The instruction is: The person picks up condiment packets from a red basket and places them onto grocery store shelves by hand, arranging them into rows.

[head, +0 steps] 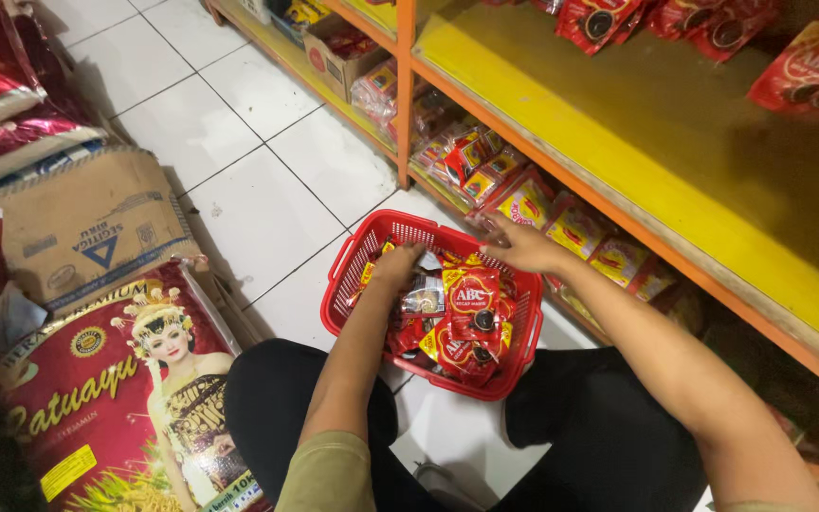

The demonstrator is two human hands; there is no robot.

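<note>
Left hand point(396, 265) in red basket point(340, 284), fingers buried among pouches point(466, 318), grip unclear | right hand point(520, 246) at basket's far rim, fingers loosely spread, holding nothing

We see a red basket point(345, 275) of moulded plastic, its walls an open lattice with a slight sheen. The sauce pouches point(471, 313) inside it are glossy foil-like film — crinkled, catching light along their folds. On the lower shelf the yellow packets point(575, 228) look like the same slick film. The shelf point(618, 142) itself seems to be painted wood, yellow boards with orange edging, the paint matt and scuffed. The floor point(239, 161) is smooth glazed white tile. Beside it, the rice sack point(97, 398) shines like laminated plastic — while the brown sack point(87, 223) above looks dull and papery.
</note>
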